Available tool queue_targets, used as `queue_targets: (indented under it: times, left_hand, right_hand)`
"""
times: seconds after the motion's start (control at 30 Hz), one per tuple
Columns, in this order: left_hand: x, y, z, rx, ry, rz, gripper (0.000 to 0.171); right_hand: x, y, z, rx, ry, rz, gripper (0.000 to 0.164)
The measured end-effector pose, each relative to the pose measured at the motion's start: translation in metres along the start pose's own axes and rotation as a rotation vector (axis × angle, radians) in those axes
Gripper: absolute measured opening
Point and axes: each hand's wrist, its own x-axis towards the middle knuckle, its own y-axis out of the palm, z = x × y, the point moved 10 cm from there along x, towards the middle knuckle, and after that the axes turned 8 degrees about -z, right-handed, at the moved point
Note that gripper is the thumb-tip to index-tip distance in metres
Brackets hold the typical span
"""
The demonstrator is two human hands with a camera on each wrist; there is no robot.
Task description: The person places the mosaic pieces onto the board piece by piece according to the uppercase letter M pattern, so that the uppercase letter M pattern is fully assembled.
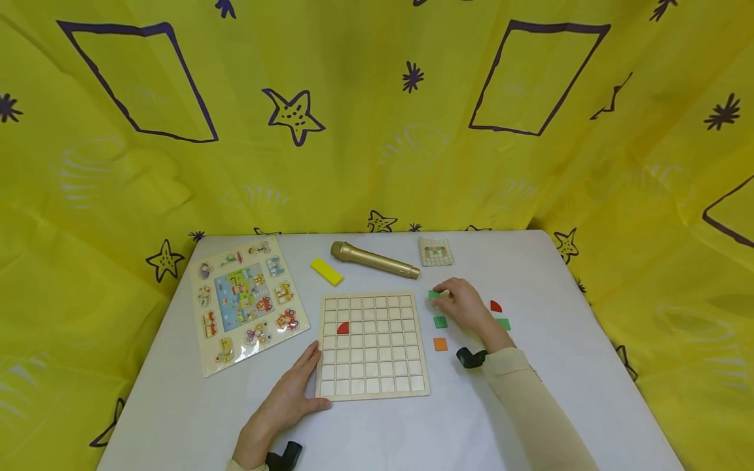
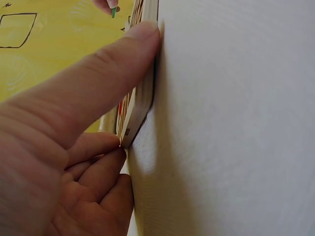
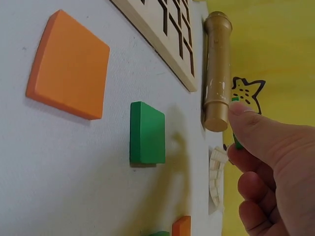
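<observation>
A wooden grid board [image 1: 377, 394] lies on the table with one red quarter-round tile [image 1: 343, 328] in its upper left area. At the board's near left corner rests my left hand [image 1: 288, 396], its thumb [image 2: 106, 73] along the front edge and its fingers against the left side. My right hand [image 1: 466, 306] pinches a small green tile [image 1: 434, 295] between thumb and fingers, right of the board's far corner. In the right wrist view that tile is mostly covered by the thumb. Below this hand lie a green square tile [image 3: 150, 132] and an orange square tile [image 3: 71, 66].
Right of my right hand are a red quarter-round tile [image 1: 496, 306] and a green tile [image 1: 503, 324]. Behind the board lie a gold microphone [image 1: 377, 260], a yellow block [image 1: 326, 271] and a pattern card [image 1: 436, 252]. A picture puzzle [image 1: 247, 307] lies at left.
</observation>
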Motion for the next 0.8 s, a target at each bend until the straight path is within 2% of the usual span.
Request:
queue_targets:
  times: [0.8]
  left_hand:
    - [0.0, 0.0, 0.002, 0.008, 0.005, -0.006, 0.101]
  right_hand:
    - [-0.001, 0.035, 0.05, 0.075, -0.106, 0.063, 0.023]
